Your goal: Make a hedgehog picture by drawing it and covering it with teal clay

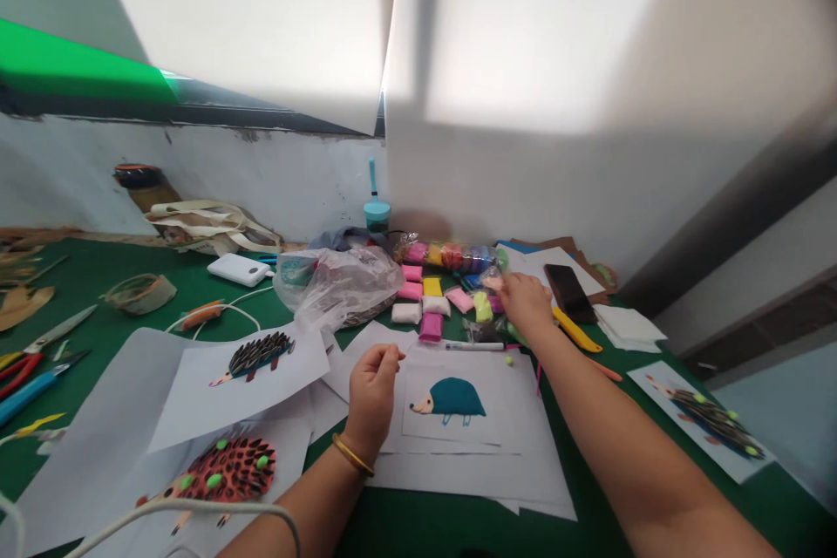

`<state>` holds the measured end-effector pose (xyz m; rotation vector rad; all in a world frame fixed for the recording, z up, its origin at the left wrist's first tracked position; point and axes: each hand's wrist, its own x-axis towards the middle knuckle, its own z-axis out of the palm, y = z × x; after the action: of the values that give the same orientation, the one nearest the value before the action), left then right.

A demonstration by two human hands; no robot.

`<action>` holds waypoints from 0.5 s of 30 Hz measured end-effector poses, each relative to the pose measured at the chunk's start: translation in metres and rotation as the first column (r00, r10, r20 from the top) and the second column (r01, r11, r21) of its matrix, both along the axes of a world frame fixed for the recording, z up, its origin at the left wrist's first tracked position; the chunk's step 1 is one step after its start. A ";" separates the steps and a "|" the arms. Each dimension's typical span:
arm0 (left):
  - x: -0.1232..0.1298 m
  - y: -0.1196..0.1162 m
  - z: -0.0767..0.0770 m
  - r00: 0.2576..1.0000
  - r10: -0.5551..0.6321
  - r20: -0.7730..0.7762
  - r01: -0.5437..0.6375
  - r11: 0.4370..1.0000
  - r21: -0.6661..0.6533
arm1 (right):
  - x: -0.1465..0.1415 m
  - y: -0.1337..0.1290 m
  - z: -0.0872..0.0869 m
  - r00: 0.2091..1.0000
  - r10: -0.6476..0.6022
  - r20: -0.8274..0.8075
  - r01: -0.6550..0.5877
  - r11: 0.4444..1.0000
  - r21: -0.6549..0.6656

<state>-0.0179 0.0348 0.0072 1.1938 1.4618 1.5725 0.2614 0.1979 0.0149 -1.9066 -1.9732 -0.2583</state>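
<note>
My left hand (pixel 375 388), a gold-coloured bangle on its wrist, hovers over white paper with fingers closed in a pinch; what they hold, if anything, is hidden. Right of it lies a sheet with a hedgehog picture (pixel 456 397), its body teal, its face peach and its legs only outlined. My right hand (pixel 525 303) reaches among the small clay packets at the back, its fingers closed at a clear packet of peach clay (pixel 492 281). Nearby are yellow (pixel 432 286), magenta (pixel 430 327) and lime (pixel 482 306) packets. A marker pen (pixel 475 346) lies above the picture.
Finished-looking hedgehog pictures lie left (pixel 261 353) and right (pixel 710 418). A plastic bag (pixel 340 283), a clay pack roll (pixel 454 257), a phone (pixel 568 293) and a yellow cutter (pixel 575 330) sit farther back. Scissors (pixel 49 340) and a white cable (pixel 189 506) are at left.
</note>
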 end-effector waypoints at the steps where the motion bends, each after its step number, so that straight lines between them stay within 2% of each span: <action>1: 0.001 -0.001 0.000 1.000 -0.009 0.006 0.009 1.000 0.002 | 0.003 -0.004 0.002 1.000 -0.011 -0.011 0.012 1.000 0.011; 3: 0.002 -0.003 0.001 0.999 -0.045 0.009 0.045 0.999 0.000 | 0.006 -0.014 0.004 0.997 -0.011 -0.073 0.013 1.000 0.026; 5: 0.004 -0.004 0.002 0.997 -0.073 0.007 0.073 0.997 -0.008 | 0.005 -0.030 0.003 0.976 0.050 -0.213 -0.043 0.998 0.038; 8: 0.007 -0.003 0.001 0.994 -0.106 0.021 0.106 0.994 -0.002 | -0.007 -0.060 -0.003 0.861 0.268 -0.432 -0.244 0.963 0.109; 11: 0.011 -0.001 -0.002 0.979 -0.190 0.073 0.189 0.982 0.017 | -0.030 -0.094 -0.007 0.743 0.456 -0.491 -0.420 0.888 0.189; 15: 0.014 -0.002 -0.005 0.957 -0.286 0.037 0.285 0.958 0.035 | -0.058 -0.126 -0.008 0.642 0.521 -0.562 -0.522 0.834 0.177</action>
<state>-0.0040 0.0332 0.0024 1.3164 1.1823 1.4145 0.2033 0.0716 0.0073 -1.1085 -1.9391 0.4584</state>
